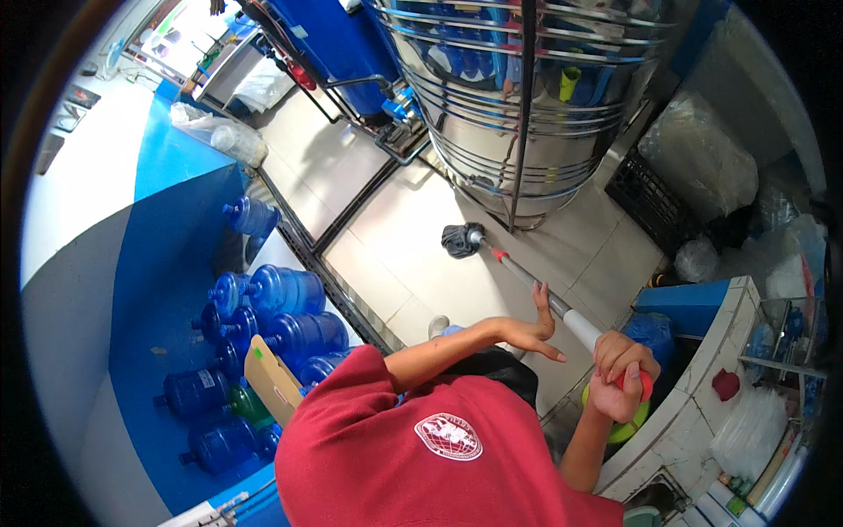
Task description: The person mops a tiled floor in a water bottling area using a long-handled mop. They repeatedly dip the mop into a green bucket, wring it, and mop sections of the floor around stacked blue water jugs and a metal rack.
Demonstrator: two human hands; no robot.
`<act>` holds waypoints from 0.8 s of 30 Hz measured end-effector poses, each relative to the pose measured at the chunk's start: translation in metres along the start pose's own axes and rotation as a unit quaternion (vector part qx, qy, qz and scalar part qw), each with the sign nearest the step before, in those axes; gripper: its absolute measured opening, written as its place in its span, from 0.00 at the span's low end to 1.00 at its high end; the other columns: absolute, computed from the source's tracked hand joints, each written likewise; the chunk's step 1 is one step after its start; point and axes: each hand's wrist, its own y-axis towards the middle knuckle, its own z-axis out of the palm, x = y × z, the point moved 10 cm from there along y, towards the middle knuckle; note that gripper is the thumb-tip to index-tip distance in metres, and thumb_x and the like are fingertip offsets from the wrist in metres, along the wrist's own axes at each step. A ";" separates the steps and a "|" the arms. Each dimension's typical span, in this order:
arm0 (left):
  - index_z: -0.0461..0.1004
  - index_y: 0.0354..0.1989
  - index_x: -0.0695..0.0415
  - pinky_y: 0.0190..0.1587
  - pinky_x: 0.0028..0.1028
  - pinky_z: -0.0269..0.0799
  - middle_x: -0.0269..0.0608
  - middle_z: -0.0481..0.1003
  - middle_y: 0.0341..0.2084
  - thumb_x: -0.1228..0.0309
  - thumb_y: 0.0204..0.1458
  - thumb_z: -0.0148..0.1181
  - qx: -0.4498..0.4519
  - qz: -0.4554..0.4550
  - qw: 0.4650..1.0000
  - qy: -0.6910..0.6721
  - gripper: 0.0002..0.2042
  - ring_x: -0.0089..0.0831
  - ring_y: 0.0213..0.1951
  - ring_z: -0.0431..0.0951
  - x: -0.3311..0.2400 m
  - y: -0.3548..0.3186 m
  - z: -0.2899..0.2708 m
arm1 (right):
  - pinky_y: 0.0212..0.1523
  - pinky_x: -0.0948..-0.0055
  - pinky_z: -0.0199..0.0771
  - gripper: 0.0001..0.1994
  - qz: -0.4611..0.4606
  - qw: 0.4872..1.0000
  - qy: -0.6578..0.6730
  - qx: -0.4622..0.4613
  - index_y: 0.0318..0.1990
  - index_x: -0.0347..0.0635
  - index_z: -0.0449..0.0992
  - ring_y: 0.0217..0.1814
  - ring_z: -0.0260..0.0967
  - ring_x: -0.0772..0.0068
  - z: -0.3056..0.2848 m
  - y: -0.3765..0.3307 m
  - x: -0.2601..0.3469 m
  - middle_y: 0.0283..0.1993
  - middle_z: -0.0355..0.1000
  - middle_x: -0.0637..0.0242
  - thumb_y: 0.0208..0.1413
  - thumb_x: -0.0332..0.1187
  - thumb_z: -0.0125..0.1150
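Observation:
A mop (523, 274) with a dark grey head slants away from me, its head (460, 240) down on the light tiles. My right hand (620, 378) is wrapped round the red top end of its handle. Beside the grey shaft, my left hand (532, 330) has its fingers spread; they are not closed round the handle, and whether a fingertip touches it I cannot tell. Just beyond the mop head stands a large shiny steel tank (518, 167) with ribbed bands.
Several blue water jugs (303, 334) are piled at the left, with a cardboard piece (270, 382) among them. A black crate (652, 200) sits at the right. Below it is a tiled counter (702, 395); a yellow-green bucket (625, 425) stands by my right arm. Blue cylinders (338, 53) rise at the back.

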 end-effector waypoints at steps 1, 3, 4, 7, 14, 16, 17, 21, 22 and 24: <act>0.57 0.45 0.93 0.57 0.27 0.59 0.84 0.62 0.48 0.47 0.59 0.50 -0.092 0.000 0.992 0.090 0.42 0.55 0.44 0.69 0.001 0.008 -0.009 | 0.22 0.71 0.50 0.14 -0.011 1.000 0.000 0.001 0.18 0.43 0.59 0.14 0.49 0.75 -0.011 -0.003 0.000 0.12 0.55 0.67 0.55 0.32 0.47; 0.56 0.50 0.87 0.66 0.30 0.50 0.76 0.59 0.54 0.49 0.56 0.55 -0.265 -0.011 0.925 0.272 0.40 0.59 0.58 0.61 -0.001 0.003 -0.028 | 0.21 0.70 0.51 0.15 -0.008 1.000 0.001 0.005 0.18 0.43 0.58 0.14 0.48 0.75 -0.026 -0.013 -0.008 0.13 0.54 0.68 0.55 0.33 0.49; 0.55 0.53 0.83 0.68 0.32 0.46 0.74 0.56 0.56 0.51 0.55 0.58 -0.318 -0.005 0.905 0.282 0.39 0.62 0.62 0.57 -0.001 -0.002 -0.035 | 0.21 0.71 0.51 0.16 -0.014 1.000 -0.006 0.005 0.17 0.43 0.58 0.14 0.49 0.75 -0.030 -0.018 -0.013 0.12 0.54 0.68 0.56 0.34 0.49; 0.51 0.62 0.69 0.71 0.42 0.34 0.72 0.45 0.63 0.59 0.49 0.65 -0.427 0.056 0.889 0.153 0.39 0.67 0.68 0.45 0.003 -0.036 -0.056 | 0.17 0.74 0.52 0.19 -0.025 0.997 -0.045 0.056 0.16 0.46 0.57 0.14 0.54 0.75 -0.020 -0.041 -0.038 0.13 0.57 0.71 0.56 0.38 0.54; 0.69 0.44 0.51 0.56 0.57 0.56 0.41 0.70 0.44 0.72 0.38 0.60 -0.373 -0.049 0.900 0.221 0.19 0.46 0.55 0.69 0.053 -0.105 -0.119 | 0.22 0.68 0.67 0.03 -0.087 0.958 -0.073 0.262 0.18 0.41 0.65 0.18 0.66 0.64 0.047 -0.064 -0.114 0.18 0.65 0.64 0.39 0.24 0.51; 0.69 0.45 0.50 0.55 0.57 0.57 0.41 0.70 0.45 0.72 0.40 0.60 -0.423 -0.014 0.883 0.204 0.20 0.47 0.55 0.68 0.066 -0.120 -0.145 | 0.23 0.70 0.66 0.08 -0.056 0.971 -0.080 0.218 0.18 0.40 0.64 0.18 0.64 0.68 0.049 -0.035 -0.142 0.17 0.64 0.66 0.46 0.27 0.51; 0.69 0.46 0.50 0.55 0.57 0.57 0.42 0.70 0.46 0.71 0.40 0.60 -0.442 -0.013 0.870 0.216 0.20 0.47 0.56 0.68 0.075 -0.126 -0.169 | 0.23 0.71 0.65 0.11 -0.041 0.973 -0.066 0.217 0.18 0.40 0.64 0.18 0.62 0.71 0.055 -0.017 -0.159 0.15 0.62 0.67 0.50 0.30 0.51; 0.72 0.45 0.51 0.54 0.56 0.61 0.44 0.72 0.48 0.69 0.41 0.59 -0.469 -0.072 0.868 0.149 0.18 0.46 0.56 0.69 0.146 -0.140 -0.250 | 0.22 0.72 0.59 0.13 -0.026 0.985 -0.020 0.168 0.17 0.39 0.61 0.16 0.54 0.74 0.084 0.022 -0.201 0.14 0.59 0.68 0.52 0.31 0.48; 0.73 0.44 0.51 0.55 0.56 0.61 0.44 0.73 0.48 0.69 0.40 0.59 -0.457 -0.091 0.872 0.152 0.18 0.45 0.56 0.70 0.164 -0.147 -0.260 | 0.23 0.72 0.59 0.13 -0.035 0.984 -0.033 0.171 0.17 0.39 0.61 0.16 0.54 0.74 0.097 0.020 -0.207 0.14 0.59 0.68 0.52 0.31 0.48; 0.75 0.41 0.52 0.55 0.54 0.63 0.43 0.73 0.48 0.69 0.38 0.59 -0.429 -0.161 0.868 0.190 0.17 0.45 0.55 0.71 0.202 -0.165 -0.273 | 0.23 0.71 0.60 0.12 -0.035 0.980 -0.051 0.187 0.17 0.39 0.61 0.16 0.55 0.73 0.120 0.014 -0.220 0.14 0.58 0.67 0.50 0.29 0.46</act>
